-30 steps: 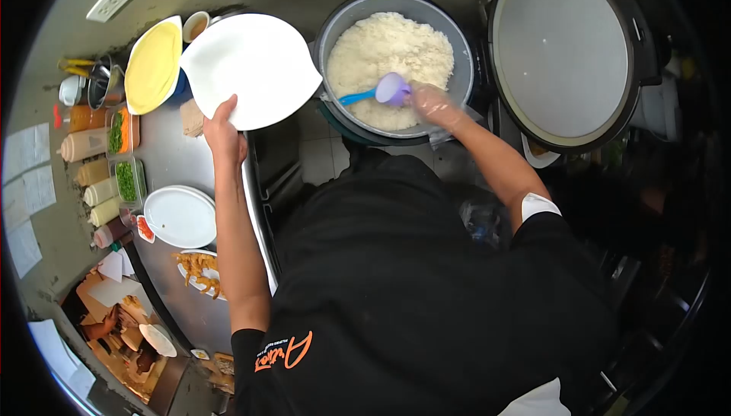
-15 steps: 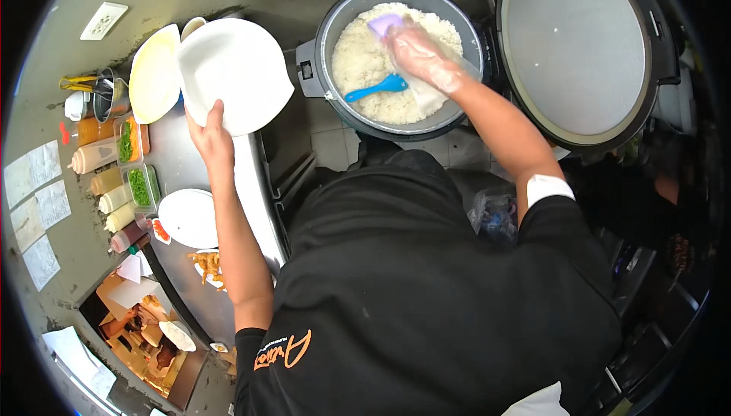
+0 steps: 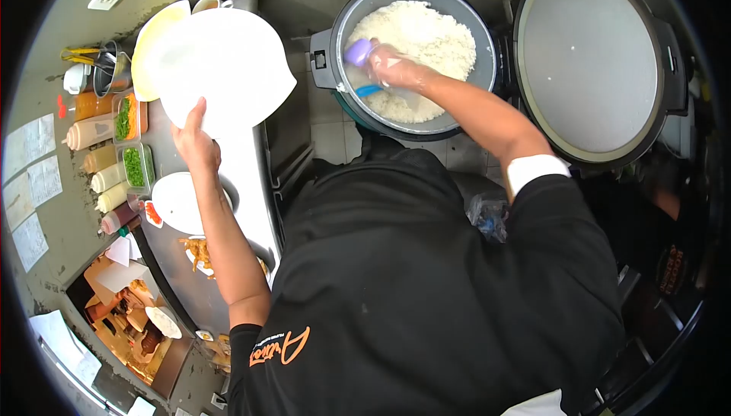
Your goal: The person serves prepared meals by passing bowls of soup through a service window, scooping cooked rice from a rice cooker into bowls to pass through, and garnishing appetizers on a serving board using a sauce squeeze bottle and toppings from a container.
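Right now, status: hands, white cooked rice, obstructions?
Left hand holds large white pointed-rim dish. Right hand holds purple plastic cup at rice in round grey pot. Blue plastic utensil close by cup, possibly in the way.

The plate [image 3: 236, 73] is plain white, the rice [image 3: 438, 39] white, the scoop [image 3: 357, 52] purple, the paddle [image 3: 368, 90] blue. The pot [image 3: 483, 51] is grey; the lid [image 3: 586, 66] has a pale grey face and black rim. The shirt [image 3: 434, 271] is black with orange lettering [image 3: 282, 346]. The herbs [image 3: 133, 167] are green, the tongs [image 3: 78, 56] yellow, the worktop [image 3: 165, 252] grey.
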### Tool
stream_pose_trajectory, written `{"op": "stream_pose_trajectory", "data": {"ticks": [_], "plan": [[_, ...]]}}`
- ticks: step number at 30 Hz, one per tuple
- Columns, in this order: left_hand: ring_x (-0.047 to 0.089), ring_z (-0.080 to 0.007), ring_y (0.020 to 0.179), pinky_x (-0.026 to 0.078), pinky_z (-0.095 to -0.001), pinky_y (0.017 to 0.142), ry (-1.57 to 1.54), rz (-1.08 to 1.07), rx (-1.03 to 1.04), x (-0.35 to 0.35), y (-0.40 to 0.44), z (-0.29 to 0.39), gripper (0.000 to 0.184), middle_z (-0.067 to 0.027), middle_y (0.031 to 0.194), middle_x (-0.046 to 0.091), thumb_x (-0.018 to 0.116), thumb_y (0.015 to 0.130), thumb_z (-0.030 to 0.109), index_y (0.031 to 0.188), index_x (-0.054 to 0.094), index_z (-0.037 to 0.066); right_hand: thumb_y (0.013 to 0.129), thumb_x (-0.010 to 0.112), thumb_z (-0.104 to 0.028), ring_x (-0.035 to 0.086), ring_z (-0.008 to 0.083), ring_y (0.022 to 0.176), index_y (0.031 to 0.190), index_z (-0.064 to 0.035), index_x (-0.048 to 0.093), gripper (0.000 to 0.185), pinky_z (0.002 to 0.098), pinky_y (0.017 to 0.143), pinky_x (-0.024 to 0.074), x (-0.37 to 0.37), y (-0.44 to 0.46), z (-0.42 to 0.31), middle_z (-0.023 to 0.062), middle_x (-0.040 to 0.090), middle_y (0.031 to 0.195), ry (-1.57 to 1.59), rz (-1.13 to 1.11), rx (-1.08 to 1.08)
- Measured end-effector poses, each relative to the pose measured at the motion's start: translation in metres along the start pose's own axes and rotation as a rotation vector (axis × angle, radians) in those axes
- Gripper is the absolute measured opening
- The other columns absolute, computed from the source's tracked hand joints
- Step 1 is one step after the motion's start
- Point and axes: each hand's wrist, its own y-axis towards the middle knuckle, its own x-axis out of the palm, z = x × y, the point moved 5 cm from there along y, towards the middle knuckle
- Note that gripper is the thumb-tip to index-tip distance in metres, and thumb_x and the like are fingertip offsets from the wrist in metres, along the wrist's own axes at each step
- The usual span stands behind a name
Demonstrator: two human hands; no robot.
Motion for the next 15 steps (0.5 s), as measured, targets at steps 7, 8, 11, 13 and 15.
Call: {"op": "stream_pose_trajectory", "data": {"ticks": [7, 8, 11, 13, 15], "plan": [[0.062, -0.0235, 0.106, 0.048, -0.0336, 0.093, -0.069, 0.011, -0.087, 0.002, -0.006, -0.013, 0.039, -0.0143, 0.115, 0.065, 0.069, 0.087, 0.01, 0.12, 0.058, -0.007, 0.08, 0.063, -0.007, 0.068, 0.0305, 0.084, 0.079, -0.0004, 0.073, 0.012, 0.0419, 0.08, 0.0521, -0.024, 0.016, 0.009, 0.021, 0.069, 0.078, -0.127, -0.263, -0.247], [0.062, -0.0235, 0.107, 0.047, -0.0334, 0.094, -0.097, -0.018, -0.119, 0.001, -0.015, -0.015, 0.039, -0.0144, 0.115, 0.065, 0.069, 0.087, 0.01, 0.12, 0.058, -0.007, 0.082, 0.063, -0.008, 0.068, 0.0284, 0.082, 0.081, -0.0009, 0.073, 0.013, 0.0411, 0.077, 0.0522, -0.021, 0.007, 0.0, 0.0198, 0.069, 0.078, -0.078, -0.365, -0.254], [0.062, -0.0233, 0.106, 0.048, -0.0323, 0.092, -0.049, 0.007, -0.113, 0.0, -0.022, -0.017, 0.037, -0.0149, 0.115, 0.065, 0.068, 0.088, 0.009, 0.119, 0.059, -0.007, 0.089, 0.064, -0.016, 0.066, 0.0222, 0.084, 0.088, -0.0006, 0.074, 0.019, 0.0372, 0.077, 0.0516, 0.02, -0.012, -0.006, 0.0154, 0.07, 0.078, 0.404, -0.62, -0.014], [0.063, -0.0231, 0.105, 0.051, -0.0313, 0.087, -0.035, -0.028, -0.11, -0.005, -0.016, -0.032, 0.037, -0.0153, 0.116, 0.065, 0.068, 0.09, 0.012, 0.12, 0.058, -0.006, 0.093, 0.065, -0.023, 0.065, 0.0196, 0.085, 0.092, 0.0006, 0.074, 0.025, 0.0353, 0.078, 0.0509, 0.001, -0.025, -0.011, 0.0133, 0.07, 0.079, 0.618, -0.686, 0.171], [0.064, -0.0236, 0.104, 0.052, -0.0317, 0.086, -0.099, -0.082, -0.174, 0.003, -0.015, -0.04, 0.038, -0.0155, 0.116, 0.065, 0.068, 0.092, 0.013, 0.122, 0.057, -0.006, 0.095, 0.064, -0.029, 0.064, 0.019, 0.085, 0.093, 0.0007, 0.074, 0.031, 0.0347, 0.079, 0.0498, -0.011, -0.05, -0.008, 0.0122, 0.07, 0.081, 0.9, -0.664, 0.368]]}}
